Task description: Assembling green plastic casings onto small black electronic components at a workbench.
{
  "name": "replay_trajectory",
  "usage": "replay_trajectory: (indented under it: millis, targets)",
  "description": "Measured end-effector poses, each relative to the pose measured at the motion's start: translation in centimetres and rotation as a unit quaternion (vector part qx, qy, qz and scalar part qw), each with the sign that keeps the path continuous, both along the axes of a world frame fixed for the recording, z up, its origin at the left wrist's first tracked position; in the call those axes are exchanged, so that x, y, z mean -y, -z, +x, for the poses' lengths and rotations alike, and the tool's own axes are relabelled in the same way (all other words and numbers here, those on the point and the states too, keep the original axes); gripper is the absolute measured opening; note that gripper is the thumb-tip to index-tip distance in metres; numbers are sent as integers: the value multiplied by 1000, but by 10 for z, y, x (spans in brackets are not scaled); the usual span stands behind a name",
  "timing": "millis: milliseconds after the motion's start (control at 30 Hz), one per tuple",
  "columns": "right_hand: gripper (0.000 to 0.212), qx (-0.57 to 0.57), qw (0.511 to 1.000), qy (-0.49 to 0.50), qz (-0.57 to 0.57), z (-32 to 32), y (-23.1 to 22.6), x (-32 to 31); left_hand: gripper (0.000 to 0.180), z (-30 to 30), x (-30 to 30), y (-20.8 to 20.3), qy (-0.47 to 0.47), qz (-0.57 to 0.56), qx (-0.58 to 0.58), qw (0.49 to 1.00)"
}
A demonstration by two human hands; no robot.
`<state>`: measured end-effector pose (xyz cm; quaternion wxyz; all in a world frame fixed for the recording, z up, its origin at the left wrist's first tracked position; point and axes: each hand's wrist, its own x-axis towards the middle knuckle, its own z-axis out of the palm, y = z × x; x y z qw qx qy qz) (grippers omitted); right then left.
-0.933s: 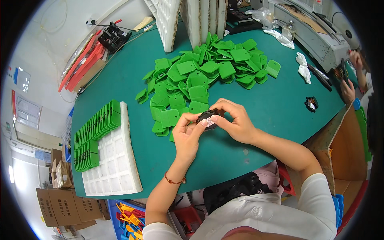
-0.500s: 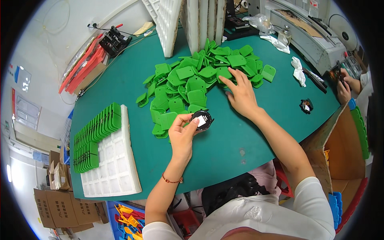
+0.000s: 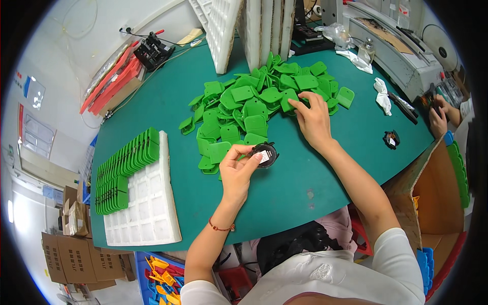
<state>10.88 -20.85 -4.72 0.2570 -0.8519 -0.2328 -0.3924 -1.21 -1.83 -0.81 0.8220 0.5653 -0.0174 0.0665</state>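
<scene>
My left hand [image 3: 238, 173] pinches a round black watch case [image 3: 265, 154] between thumb and fingers, above the front of the table. A white label shows on the case's upward face. At the right edge of a heap of green plastic clips [image 3: 255, 124], my right hand [image 3: 315, 122] has its bent fingers on one green clip [image 3: 289, 98], which still lies among the others. The fingertips partly hide their hold on it. To the left, a white foam tray [image 3: 147, 216] carries rows of upright green clips [image 3: 129, 157] with dark parts between them.
Another dark round watch part [image 3: 391, 139] lies on the right, near black-handled pliers [image 3: 404, 108] and crumpled white tissue [image 3: 382, 95]. Upright foam trays [image 3: 254, 35] stand at the back. A cardboard box [image 3: 437, 203] adjoins the right edge; a co-worker's hands [image 3: 438, 118] are beyond.
My right hand's fingers have drawn closer together on a green clip at the heap. The watch case, still in my left hand, has tilted slightly. The whole view has shifted a little.
</scene>
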Motion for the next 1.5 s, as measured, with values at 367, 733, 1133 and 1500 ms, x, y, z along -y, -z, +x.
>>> replay_trajectory:
  millis: [367,733,1133,1500]
  targets:
    - [36,-4,1000,17,16,-2,-2,-1,12,-3,0,1,8,15,8,1000]
    - [29,12,998,36,47,7,-1,2,14,3,-2,1,23,-96,-48,994]
    - [38,35,998,58,9,4,-1,0,28,1,-3,0,89,-90,-48,991]
    - [31,8,986,-167,5,-7,-16,1,16,5,-5,4,51,-80,-31,995]
